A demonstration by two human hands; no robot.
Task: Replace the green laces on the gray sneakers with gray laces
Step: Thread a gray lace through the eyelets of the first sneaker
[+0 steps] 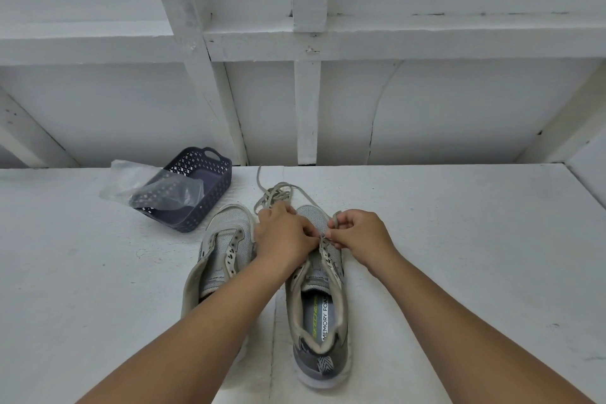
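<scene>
Two gray sneakers stand side by side on the white surface, toes pointing away from me. The left sneaker [219, 259] has no lace in its eyelets. Over the front eyelets of the right sneaker [319, 308] both my hands meet. My left hand [283, 234] has its fingers curled and pinches at the eyelet row. My right hand [357, 236] pinches the end of a gray lace [275, 195], whose loose length lies tangled on the surface beyond the toes. No green lace is in view.
A dark blue perforated basket [200, 187] lies tipped at the back left with a clear plastic bag [137, 180] spilling out of it. A white panelled wall rises behind the surface. Bare white surface lies on both sides of the shoes.
</scene>
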